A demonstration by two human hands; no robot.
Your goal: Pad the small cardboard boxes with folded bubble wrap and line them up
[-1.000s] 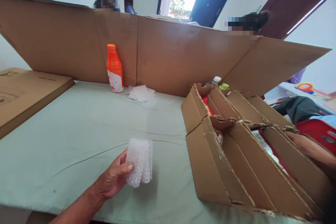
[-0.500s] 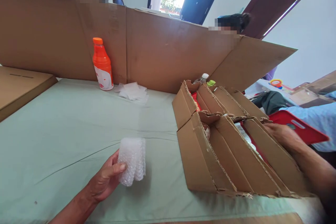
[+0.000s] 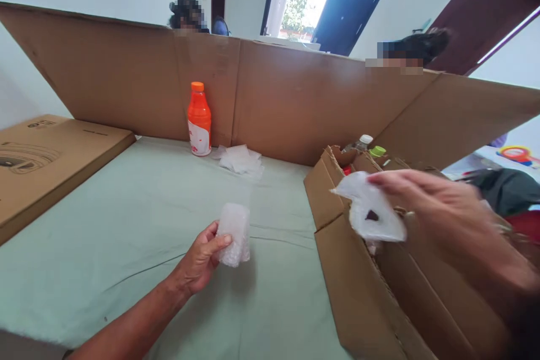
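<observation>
Bubble wrap [image 3: 233, 230]: folded pad, clear, bumpy — held over the near half of the table [image 3: 164, 197].
Left hand [image 3: 201, 256]: pinching the pad, thumb on top.
Right hand [image 3: 451, 222]: blurred, fingertips gripping a limp white piece [image 3: 365, 194] above the ridged cardboard carton [image 3: 350, 292], toward the table's right edge.
White piece: handling step, apparently; next move calls for a light pinch — looks flimsy.
Far edge: smooth orange bottle [image 3: 199, 118], upright; thin translucent sheets [image 3: 240, 159] beside it.

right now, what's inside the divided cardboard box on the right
Something red shows near the far end; the right hand and the white piece it holds hide much of the rest.
</observation>
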